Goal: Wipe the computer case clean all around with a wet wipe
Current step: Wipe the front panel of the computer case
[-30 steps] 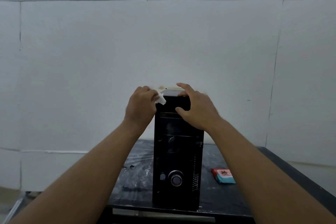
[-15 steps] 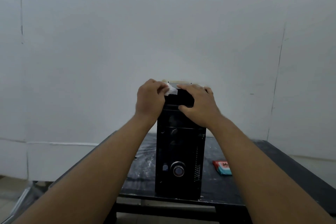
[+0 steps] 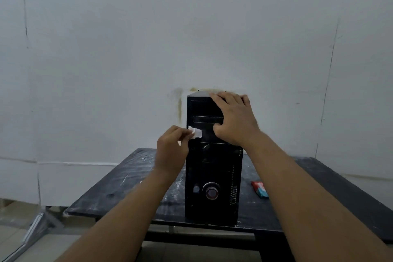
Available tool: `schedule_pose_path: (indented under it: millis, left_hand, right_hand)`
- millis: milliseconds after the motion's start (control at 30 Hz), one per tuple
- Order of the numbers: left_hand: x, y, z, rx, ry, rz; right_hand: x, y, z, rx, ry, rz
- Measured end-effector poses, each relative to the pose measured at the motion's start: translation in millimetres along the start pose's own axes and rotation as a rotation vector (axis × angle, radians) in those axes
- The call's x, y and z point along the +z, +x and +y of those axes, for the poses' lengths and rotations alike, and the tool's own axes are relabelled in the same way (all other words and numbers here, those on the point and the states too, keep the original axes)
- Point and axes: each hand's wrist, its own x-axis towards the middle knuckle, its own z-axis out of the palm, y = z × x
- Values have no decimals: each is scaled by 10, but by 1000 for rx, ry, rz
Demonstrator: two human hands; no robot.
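A black computer case (image 3: 212, 172) stands upright on the dark table (image 3: 131, 178), its front panel facing me. My left hand (image 3: 172, 151) pinches a small white wet wipe (image 3: 195, 132) and presses it on the front panel's left edge, about a third of the way down. My right hand (image 3: 234, 119) lies spread over the case's top right corner, fingers over the top edge and thumb on the front.
A red and teal wipe packet (image 3: 259, 189) lies on the table right of the case. White dust marks the table left of the case. A white wall (image 3: 148, 49) stands right behind. A metal frame (image 3: 36, 225) sits on the floor at the lower left.
My left hand has slid the wipe down from the case's top left corner to lower on the front's left edge. My right hand stays on top.
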Motion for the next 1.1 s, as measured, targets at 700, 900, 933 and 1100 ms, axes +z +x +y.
schedule_pose_path:
  millis: [700, 900, 933, 1100]
  left_hand:
    - [74, 158, -11, 363, 179, -169]
    - [124, 687, 290, 285, 157, 56]
    - [142, 664, 296, 280, 166, 70]
    - [201, 54, 85, 356, 152, -71]
  right_hand:
    - [-142, -216, 338, 123, -9, -42]
    - [-50, -278, 305, 151, 135, -23]
    - [-51, -271, 304, 153, 142, -25]
    - [-52, -282, 330, 135, 145, -47]
